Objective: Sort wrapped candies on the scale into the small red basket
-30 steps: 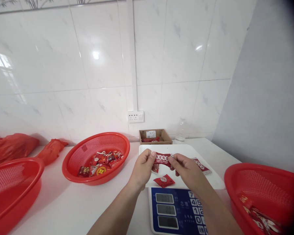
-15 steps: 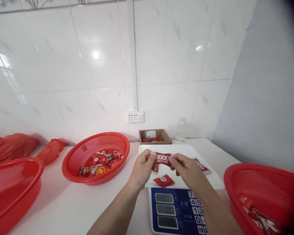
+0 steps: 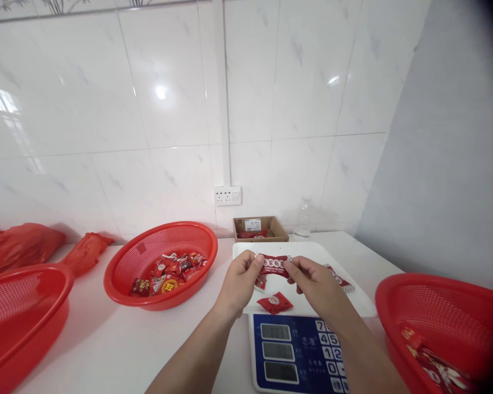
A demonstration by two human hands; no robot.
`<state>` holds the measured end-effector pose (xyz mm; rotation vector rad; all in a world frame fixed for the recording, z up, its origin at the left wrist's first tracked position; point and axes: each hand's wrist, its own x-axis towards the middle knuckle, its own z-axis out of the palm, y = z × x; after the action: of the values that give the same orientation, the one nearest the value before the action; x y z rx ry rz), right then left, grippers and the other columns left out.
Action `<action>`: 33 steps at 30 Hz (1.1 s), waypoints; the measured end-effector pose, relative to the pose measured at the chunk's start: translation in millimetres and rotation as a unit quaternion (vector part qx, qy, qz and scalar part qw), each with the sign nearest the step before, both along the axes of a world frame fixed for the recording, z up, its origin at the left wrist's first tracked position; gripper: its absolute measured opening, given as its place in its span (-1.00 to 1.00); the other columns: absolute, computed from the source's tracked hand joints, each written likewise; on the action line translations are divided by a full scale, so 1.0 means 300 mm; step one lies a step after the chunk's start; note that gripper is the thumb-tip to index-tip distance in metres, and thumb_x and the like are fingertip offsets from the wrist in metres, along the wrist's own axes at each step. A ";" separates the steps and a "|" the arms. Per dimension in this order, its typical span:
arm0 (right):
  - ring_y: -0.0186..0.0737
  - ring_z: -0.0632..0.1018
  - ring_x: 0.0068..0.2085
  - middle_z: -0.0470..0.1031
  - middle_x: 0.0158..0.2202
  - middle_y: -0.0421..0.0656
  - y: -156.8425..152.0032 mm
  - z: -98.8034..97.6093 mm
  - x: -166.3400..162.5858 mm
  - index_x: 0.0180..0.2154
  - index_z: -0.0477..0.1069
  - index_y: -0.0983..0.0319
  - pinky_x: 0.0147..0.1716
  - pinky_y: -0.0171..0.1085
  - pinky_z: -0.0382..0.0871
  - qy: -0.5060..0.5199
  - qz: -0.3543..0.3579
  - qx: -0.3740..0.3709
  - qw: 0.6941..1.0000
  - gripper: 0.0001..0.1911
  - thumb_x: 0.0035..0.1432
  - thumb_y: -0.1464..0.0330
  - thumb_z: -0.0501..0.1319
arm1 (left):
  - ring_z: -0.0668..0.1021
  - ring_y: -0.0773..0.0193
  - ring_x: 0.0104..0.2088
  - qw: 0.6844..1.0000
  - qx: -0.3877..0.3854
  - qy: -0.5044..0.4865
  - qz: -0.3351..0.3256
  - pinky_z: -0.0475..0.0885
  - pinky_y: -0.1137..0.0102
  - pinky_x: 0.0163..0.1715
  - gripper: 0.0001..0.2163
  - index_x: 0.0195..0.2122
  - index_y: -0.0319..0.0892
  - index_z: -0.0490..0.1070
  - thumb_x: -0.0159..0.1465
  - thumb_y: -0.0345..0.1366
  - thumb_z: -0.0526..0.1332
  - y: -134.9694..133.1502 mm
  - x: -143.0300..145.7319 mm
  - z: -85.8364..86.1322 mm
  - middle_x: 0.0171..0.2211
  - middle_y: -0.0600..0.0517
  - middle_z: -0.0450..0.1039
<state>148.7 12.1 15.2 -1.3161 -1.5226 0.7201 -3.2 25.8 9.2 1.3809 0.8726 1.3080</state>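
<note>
Between my two hands a red wrapped candy packet (image 3: 273, 265) with white lettering is stretched out flat, above the scale's tray. My left hand (image 3: 239, 279) pinches its left end between thumb and fingers. At the other end, my right hand (image 3: 311, 282) pinches the packet the same way. Beneath lies the white weighing tray (image 3: 246, 250), bearing a red candy packet (image 3: 275, 302) and a red-and-white packet (image 3: 340, 278) partly behind my right hand. Another packet (image 3: 261, 281) shows partly beside my left hand. In front is the blue scale panel (image 3: 308, 350), partly covered by my right forearm.
A red basket (image 3: 119, 268) with several wrapped candies stands left of the scale. Another red basket (image 3: 61, 284) is at far left, and a third (image 3: 388, 290) at right holds packets. Behind are a cardboard box (image 3: 281, 232), a clear bottle (image 3: 303, 219) and red plastic bags (image 3: 28, 241).
My right hand has shifted very slightly, and the held packet tilts a little differently. Otherwise the hands and surrounding things stay where they were.
</note>
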 end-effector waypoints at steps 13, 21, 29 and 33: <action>-0.34 0.32 -0.61 0.33 -0.64 -0.27 0.002 -0.003 0.004 -0.56 0.26 0.18 -0.59 -0.33 0.23 -0.009 -0.004 0.007 1.000 -0.65 0.06 0.07 0.07 | 0.32 0.40 -0.59 1.000 0.008 0.015 0.003 0.21 0.48 -0.53 -0.66 -0.53 -0.17 0.18 0.16 0.00 0.12 0.003 -0.001 -0.002 -0.64 0.14 0.28; -0.33 0.34 -0.61 0.36 -0.64 -0.26 0.006 -0.002 0.009 -0.56 0.29 0.19 -0.59 -0.34 0.23 -0.023 0.002 0.004 1.000 -0.66 0.06 0.08 0.07 | 0.31 0.41 -0.59 1.000 0.011 0.019 0.004 0.19 0.49 -0.53 -0.68 -0.52 -0.17 0.17 0.18 -0.03 0.12 0.004 -0.001 -0.004 -0.64 0.14 0.27; -0.33 0.32 -0.61 0.35 -0.64 -0.26 0.006 -0.005 0.005 -0.55 0.29 0.19 -0.59 -0.33 0.24 -0.010 -0.005 0.007 1.000 -0.66 0.05 0.07 0.07 | 0.32 0.40 -0.59 1.000 0.008 0.014 0.007 0.20 0.50 -0.54 -0.65 -0.53 -0.17 0.18 0.15 0.01 0.13 0.001 -0.001 -0.005 -0.64 0.14 0.27; -0.32 0.34 -0.60 0.36 -0.63 -0.26 0.009 -0.007 0.009 -0.56 0.28 0.19 -0.58 -0.32 0.23 -0.021 -0.003 0.007 1.000 -0.65 0.06 0.07 0.06 | 0.32 0.40 -0.59 1.000 0.008 0.016 0.005 0.20 0.49 -0.53 -0.67 -0.53 -0.17 0.19 0.17 -0.01 0.13 0.002 -0.002 -0.005 -0.64 0.15 0.28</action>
<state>151.4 15.0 13.2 -1.3328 -1.5535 0.6814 -3.9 26.4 7.8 1.4161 0.8939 1.3065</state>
